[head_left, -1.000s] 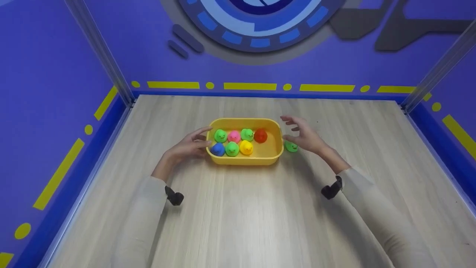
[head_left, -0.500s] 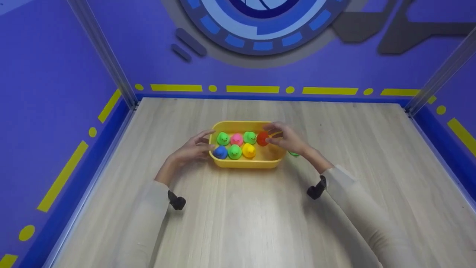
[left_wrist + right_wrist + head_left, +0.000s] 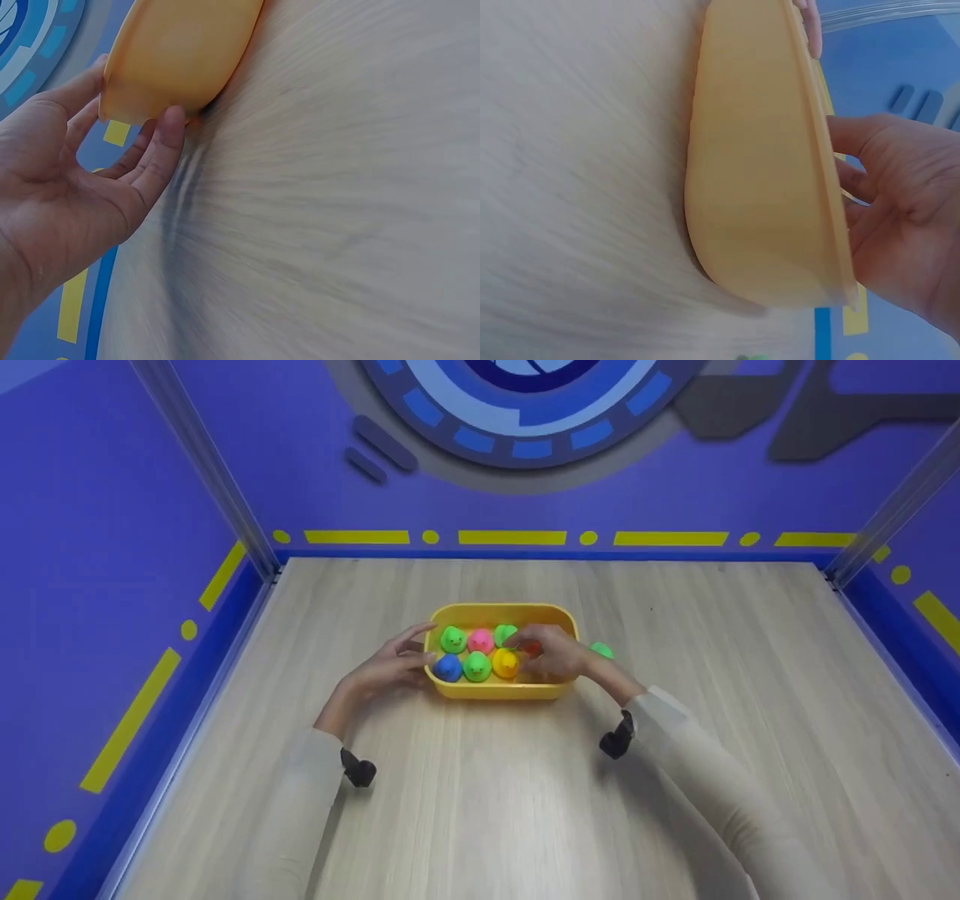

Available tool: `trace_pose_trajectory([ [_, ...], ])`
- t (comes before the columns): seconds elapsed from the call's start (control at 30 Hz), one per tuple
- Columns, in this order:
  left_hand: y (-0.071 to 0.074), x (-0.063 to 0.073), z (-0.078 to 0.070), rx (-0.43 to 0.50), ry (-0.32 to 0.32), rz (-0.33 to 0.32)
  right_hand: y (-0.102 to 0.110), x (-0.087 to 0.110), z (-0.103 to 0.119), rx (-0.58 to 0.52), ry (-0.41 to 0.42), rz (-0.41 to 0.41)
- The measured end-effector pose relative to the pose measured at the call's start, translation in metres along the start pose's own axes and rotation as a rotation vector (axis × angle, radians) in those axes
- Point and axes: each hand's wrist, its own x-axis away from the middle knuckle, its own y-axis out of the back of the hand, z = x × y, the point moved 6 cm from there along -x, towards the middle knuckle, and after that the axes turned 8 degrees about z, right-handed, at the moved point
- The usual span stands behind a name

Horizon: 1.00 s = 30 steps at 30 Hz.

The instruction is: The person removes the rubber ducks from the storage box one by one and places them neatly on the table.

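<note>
A yellow tub stands on the table, holding several small toy ducks. My left hand grips its left end, thumb and fingers curved about the rim and end wall; the left wrist view shows the fingertips against the outside of the tub. My right hand reaches in from the right, fingers spread, near a green duck and a yellow duck. Beneath it, a red duck shows partly. In the right wrist view, the tub wall hides the right fingertips.
Left in the tub are a blue duck, a pink duck and two green ducks. Another green duck lies on the table, just right of the tub. Blue walls enclose the back and sides.
My right hand has moved left from beside the tub, over its right rim and down among the ducks. My left hand stays at the tub's left end.
</note>
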Motion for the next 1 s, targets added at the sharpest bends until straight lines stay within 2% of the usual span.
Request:
trace_pose_trajectory([
  [0.1,-0.001,-0.001,0.0,0.004,0.002,0.01,-0.006,-0.004,-0.001,0.041,-0.029,0.022],
  [0.27,0.003,0.004,0.003,-0.007,0.026,-0.018,-0.015,-0.013,0.004,0.114,-0.029,0.048],
  [0.57,0.001,0.0,0.002,-0.008,0.004,0.006,-0.017,-0.014,0.005,0.246,-0.027,0.007],
  [0.77,0.002,0.0,0.002,-0.045,0.005,-0.009,-0.02,-0.015,0.007,0.26,0.012,0.015],
  [1.0,0.002,0.0,0.004,-0.031,0.005,-0.014,-0.02,-0.013,0.007,0.274,-0.017,0.02],
])
